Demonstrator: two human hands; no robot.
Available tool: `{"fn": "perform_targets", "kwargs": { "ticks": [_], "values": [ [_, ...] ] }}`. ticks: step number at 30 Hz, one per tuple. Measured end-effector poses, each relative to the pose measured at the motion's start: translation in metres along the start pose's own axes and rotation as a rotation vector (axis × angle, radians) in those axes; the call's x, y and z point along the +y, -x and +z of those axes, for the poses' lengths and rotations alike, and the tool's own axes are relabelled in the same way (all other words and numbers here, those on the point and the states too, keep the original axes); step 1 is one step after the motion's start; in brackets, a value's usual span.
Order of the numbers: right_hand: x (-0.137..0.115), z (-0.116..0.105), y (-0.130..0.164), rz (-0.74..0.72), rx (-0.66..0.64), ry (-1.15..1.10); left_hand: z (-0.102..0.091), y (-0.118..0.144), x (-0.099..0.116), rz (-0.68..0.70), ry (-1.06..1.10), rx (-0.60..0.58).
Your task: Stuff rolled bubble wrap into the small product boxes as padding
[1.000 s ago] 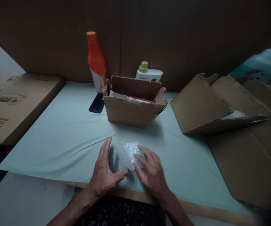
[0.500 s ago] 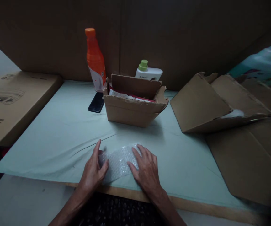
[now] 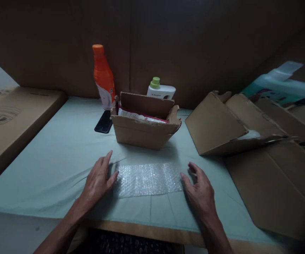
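A clear sheet of bubble wrap (image 3: 149,180) lies spread out on the pale green cloth (image 3: 70,148), close to the table's front edge. At its left end is my left hand (image 3: 98,176), open, with the thumb near the sheet's edge. My right hand (image 3: 200,188) is at the right end, fingers apart and slightly curled, nothing gripped. Whether either thumb touches the sheet I cannot tell. Just beyond the wrap stands an open cardboard box (image 3: 142,132) with red and white packets inside.
Behind the box are an orange bottle (image 3: 103,77) and a white bottle with a green cap (image 3: 161,91). A black phone (image 3: 103,121) lies left of it. Larger cardboard boxes (image 3: 271,180) and a teal jug (image 3: 279,84) occupy the right; a flat carton (image 3: 17,120) sits left.
The bubble wrap is now stretched out wider and flatter. My right hand has moved right, away from my left, and lost its hold over the sheet. The view has shifted slightly.
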State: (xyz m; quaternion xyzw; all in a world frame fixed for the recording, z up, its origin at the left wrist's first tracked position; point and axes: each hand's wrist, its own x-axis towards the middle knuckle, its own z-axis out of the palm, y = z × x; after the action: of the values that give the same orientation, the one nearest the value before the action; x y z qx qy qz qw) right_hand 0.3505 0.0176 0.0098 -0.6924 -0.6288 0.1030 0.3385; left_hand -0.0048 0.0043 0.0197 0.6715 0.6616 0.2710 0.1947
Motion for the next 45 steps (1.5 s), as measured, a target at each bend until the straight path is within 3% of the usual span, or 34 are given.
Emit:
{"fn": "perform_targets", "kwargs": {
  "ticks": [4,8,11,13,16,19,23,27,32,36,38,41,43,45],
  "values": [
    [-0.019,0.008,-0.036,-0.093,-0.094,-0.131,-0.008,-0.049,0.004,-0.020,0.145,0.126],
    [-0.055,0.035,-0.089,-0.122,-0.268,-0.234,0.002,-0.098,0.021,-0.064,0.324,0.100],
    [-0.062,0.048,-0.113,-0.112,-0.291,-0.251,0.008,-0.109,0.026,-0.008,0.329,0.084],
    [-0.052,0.047,-0.113,-0.133,-0.295,-0.250,0.006,-0.099,0.022,0.007,0.265,0.113],
    [-0.022,0.034,-0.091,-0.230,-0.311,-0.139,0.000,-0.061,0.009,0.013,0.063,0.101],
    [0.008,0.023,-0.057,-0.313,-0.330,0.058,0.006,-0.011,-0.001,0.071,-0.160,-0.001],
    [0.012,0.014,-0.022,-0.359,-0.347,0.109,0.027,0.031,0.001,0.109,-0.255,-0.021],
    [-0.013,-0.005,0.011,-0.188,-0.389,-0.089,0.020,0.026,0.005,0.146,-0.230,-0.001],
    [-0.037,-0.018,0.079,0.032,-0.523,-0.365,-0.002,-0.028,0.020,0.250,-0.260,-0.024],
    [-0.053,-0.008,0.123,0.151,-0.628,-0.560,0.021,-0.079,0.048,0.346,-0.221,-0.107],
    [-0.060,-0.004,0.132,0.120,-0.647,-0.605,0.035,-0.086,0.056,0.372,-0.188,-0.120],
    [-0.065,-0.005,0.132,0.053,-0.618,-0.621,0.033,-0.061,0.053,0.412,-0.126,-0.132],
    [-0.066,-0.007,0.128,0.059,-0.578,-0.636,0.017,-0.023,0.043,0.441,0.003,-0.209],
    [-0.067,-0.009,0.123,0.087,-0.559,-0.667,-0.002,0.020,0.034,0.405,0.275,-0.345]
  ]
}}
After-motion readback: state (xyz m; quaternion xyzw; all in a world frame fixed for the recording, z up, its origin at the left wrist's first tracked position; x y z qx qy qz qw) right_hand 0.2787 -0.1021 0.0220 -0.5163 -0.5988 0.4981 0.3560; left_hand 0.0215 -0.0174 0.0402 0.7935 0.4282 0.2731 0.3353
